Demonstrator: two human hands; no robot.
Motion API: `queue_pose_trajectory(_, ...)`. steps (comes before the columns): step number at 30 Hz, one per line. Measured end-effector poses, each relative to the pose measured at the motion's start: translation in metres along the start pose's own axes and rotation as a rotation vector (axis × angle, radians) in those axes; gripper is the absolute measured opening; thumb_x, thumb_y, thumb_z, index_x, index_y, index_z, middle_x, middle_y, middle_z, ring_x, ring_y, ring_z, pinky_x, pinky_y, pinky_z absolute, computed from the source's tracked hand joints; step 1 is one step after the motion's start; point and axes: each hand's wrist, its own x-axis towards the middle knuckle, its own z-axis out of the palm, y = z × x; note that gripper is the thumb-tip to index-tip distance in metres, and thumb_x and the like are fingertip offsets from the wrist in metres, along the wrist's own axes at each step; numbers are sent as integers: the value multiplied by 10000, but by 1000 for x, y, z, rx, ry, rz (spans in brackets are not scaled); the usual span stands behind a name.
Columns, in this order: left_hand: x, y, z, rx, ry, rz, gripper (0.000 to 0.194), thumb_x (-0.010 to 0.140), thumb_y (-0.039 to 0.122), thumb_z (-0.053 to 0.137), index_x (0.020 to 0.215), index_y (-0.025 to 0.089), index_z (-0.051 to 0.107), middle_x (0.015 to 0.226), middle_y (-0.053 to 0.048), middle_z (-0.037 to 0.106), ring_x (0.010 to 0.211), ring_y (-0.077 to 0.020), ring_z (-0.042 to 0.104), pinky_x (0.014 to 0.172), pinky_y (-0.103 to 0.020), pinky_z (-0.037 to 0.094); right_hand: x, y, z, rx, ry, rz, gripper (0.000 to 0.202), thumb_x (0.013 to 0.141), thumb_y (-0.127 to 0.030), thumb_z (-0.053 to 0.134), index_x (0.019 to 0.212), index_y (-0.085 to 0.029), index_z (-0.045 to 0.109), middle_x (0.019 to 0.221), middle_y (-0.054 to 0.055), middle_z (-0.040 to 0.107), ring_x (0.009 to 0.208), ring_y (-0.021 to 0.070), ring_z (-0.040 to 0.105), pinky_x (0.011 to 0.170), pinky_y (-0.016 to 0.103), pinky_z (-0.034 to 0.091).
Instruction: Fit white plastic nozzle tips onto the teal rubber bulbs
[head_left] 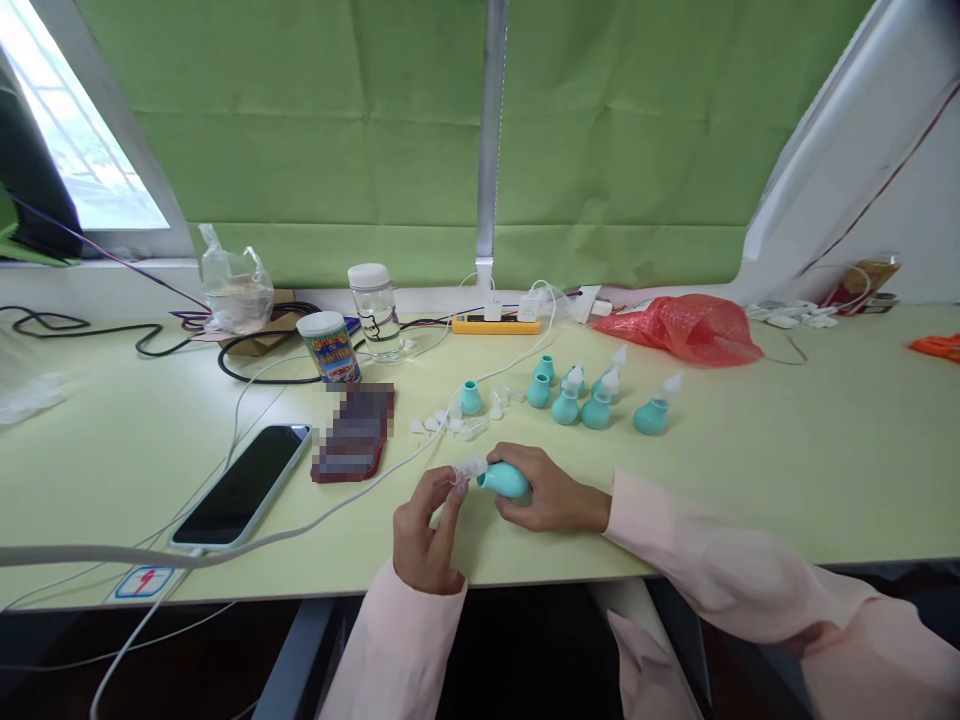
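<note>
My two hands meet near the lower middle of the frame, above the pale surface [750,470]. With my left fingers [435,482] I pinch a small clear piece [470,467]; the thumb and the index finger are almost together, with only this thin piece between them. My right fingers [517,455] are bent around a teal bulb [506,481], which I hold lying on its side, its opening turned to the left, toward the clear piece. The two parts are very close, but I cannot tell if they are already touching.

I judge that the step in hand is to bring the clear piece and the opening face to face. From here, the next move calls for a steady right grip, without much squeezing because the bulb is probably soft, and for a straight approach of the clear piece, as a tilted one could catch on the rim.

Just beyond my hands, at the centre, there are small white pieces [431,424] and one upright bulb [470,398] without a tip. Right of the centre stand more bulbs, several with pale tips, like this one [651,415]. A white cable [330,515] passes near my left side.
</note>
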Motion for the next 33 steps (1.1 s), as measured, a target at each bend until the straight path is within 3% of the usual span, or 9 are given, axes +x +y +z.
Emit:
queue_pose_trajectory(5,0,0,2,-57,67,17,132,709,249,580,791,147,599,755,-39,616,706,-149,593,686,-252,502,-1,3,-1,9,50,-32,283,589,-138,488,867,-171,450,738,14,499,646,124,466,608,240,399)
queue_pose_trajectory(13,-1,6,1,-167,90,92,39,690,183,590,699,145,591,764,-55,603,742,-156,571,647,-254,509,0,3,-2,-64,52,-32,266,573,-143,477,837,-177,467,704,6,524,601,117,468,573,228,387)
queue_pose_trajectory(19,-4,5,1,-154,27,29,139,679,235,587,612,150,502,796,-100,639,748,-190,599,617,-288,517,-2,4,1,-142,51,-45,158,605,-173,498,762,-178,478,668,1,552,570,112,493,527,214,361)
queue_pose_trajectory(25,-4,8,2,-126,-36,-4,168,649,260,607,627,163,472,732,-80,663,658,-173,605,599,-300,524,-2,4,1,-158,26,-60,125,607,-173,489,731,-179,481,639,-3,559,546,110,507,499,208,351)
queue_pose_trajectory(33,-2,8,2,-153,21,-132,175,697,304,583,633,158,511,719,-81,670,750,-210,636,608,-283,534,-3,5,3,-169,21,-28,131,597,-171,488,728,-178,484,634,-1,567,543,115,511,501,210,360)
